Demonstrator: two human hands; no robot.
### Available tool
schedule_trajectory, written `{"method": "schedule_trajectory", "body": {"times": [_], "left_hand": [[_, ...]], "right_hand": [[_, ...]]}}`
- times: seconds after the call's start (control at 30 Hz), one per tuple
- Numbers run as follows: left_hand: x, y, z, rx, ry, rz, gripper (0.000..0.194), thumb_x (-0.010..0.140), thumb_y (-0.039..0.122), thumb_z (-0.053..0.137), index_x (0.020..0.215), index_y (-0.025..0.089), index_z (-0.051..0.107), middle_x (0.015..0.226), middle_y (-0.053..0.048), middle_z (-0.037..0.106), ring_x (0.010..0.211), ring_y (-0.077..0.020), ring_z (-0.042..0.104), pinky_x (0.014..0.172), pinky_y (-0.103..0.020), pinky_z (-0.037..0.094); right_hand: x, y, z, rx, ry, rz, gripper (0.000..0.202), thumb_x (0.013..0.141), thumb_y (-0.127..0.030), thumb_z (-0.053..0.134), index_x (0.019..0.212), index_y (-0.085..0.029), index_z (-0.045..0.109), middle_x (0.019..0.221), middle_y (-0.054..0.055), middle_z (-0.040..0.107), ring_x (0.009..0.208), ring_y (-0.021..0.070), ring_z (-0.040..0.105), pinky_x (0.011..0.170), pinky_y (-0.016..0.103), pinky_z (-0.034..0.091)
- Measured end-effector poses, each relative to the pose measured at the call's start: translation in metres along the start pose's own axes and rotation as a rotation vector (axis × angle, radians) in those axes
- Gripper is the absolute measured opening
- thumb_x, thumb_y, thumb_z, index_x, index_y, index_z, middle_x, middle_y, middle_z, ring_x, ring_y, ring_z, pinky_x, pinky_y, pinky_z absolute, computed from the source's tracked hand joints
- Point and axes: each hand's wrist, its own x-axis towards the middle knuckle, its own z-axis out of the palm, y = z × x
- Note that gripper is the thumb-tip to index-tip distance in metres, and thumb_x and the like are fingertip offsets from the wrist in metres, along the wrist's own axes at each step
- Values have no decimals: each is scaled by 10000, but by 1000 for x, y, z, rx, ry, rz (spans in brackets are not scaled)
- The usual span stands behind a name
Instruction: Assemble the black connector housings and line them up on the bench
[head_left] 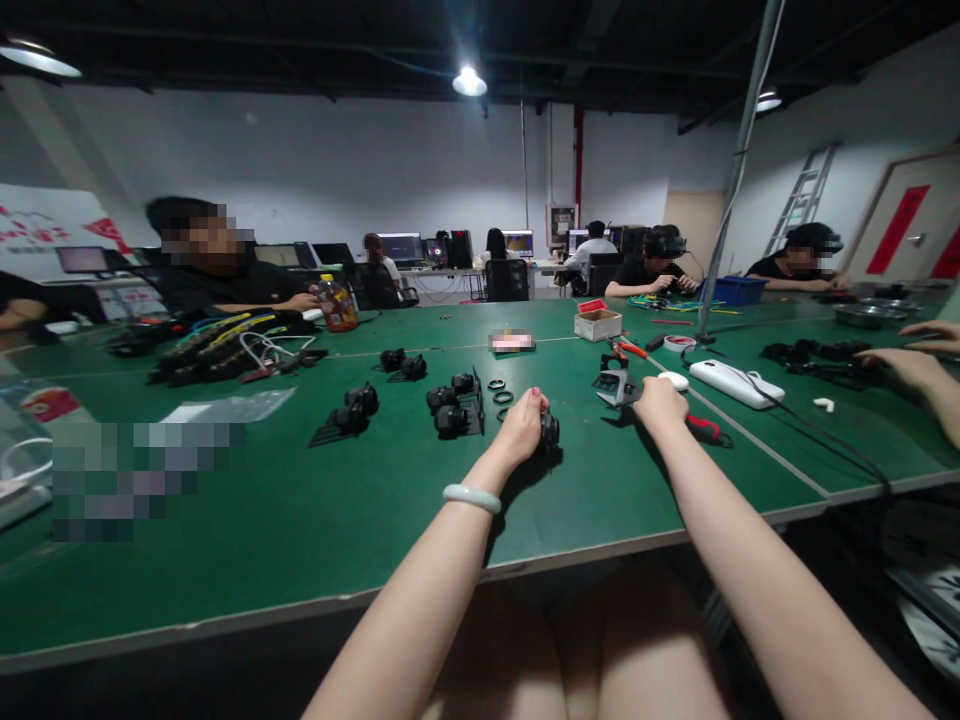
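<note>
My left hand (525,428) is closed around a black part with a round, lens-like body (551,432), low over the green table. Reaching further right, my right hand (660,405) has its fingers curled down beside a grey angled bracket (618,386) with dark pieces around it. Its fingertips are mostly hidden, so what they grip is unclear. A red and black tool handle (705,430) lies by that wrist. Several black rings (502,397) lie in a row beyond my left hand. Left of them sit black twin-cylinder parts on ribbed plates (453,405), (352,410), (403,363).
A small open box (598,322), orange-handled pliers (628,349) and a white power strip (736,384) with a black cable lie beyond my right hand. A metal pole (739,170) rises there. Another person's hands (915,360) work at far right. Plastic bags (217,415) lie left.
</note>
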Motion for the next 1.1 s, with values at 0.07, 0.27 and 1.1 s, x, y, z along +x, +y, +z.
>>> {"method": "schedule_trajectory", "body": {"times": [0.07, 0.27, 1.1], "left_hand": [[0, -3, 1, 158, 70, 133, 371, 771, 467, 215, 695, 178, 434, 658, -3, 455, 658, -126, 434, 665, -240, 344], [3, -12, 5, 313, 41, 219, 349, 792, 426, 194, 703, 182, 427, 659, 1, 444, 644, -118, 415, 666, -243, 330], [-8, 6, -31, 302, -390, -31, 295, 670, 344, 428, 886, 162, 511, 744, -32, 546, 508, -101, 465, 445, -206, 333]], "right_hand": [[6, 7, 3, 9, -138, 120, 264, 645, -153, 483, 895, -116, 557, 881, 162, 530, 813, 258, 528, 625, 349, 404], [12, 14, 7, 38, -186, 202, 422, 598, -246, 554, 966, -41, 516, 952, 246, 499, 851, 285, 526, 646, 366, 424], [-41, -51, -4, 901, -682, -792, 418, 584, -320, 598, 937, -154, 449, 875, 57, 537, 738, 130, 537, 641, 274, 444]]}}
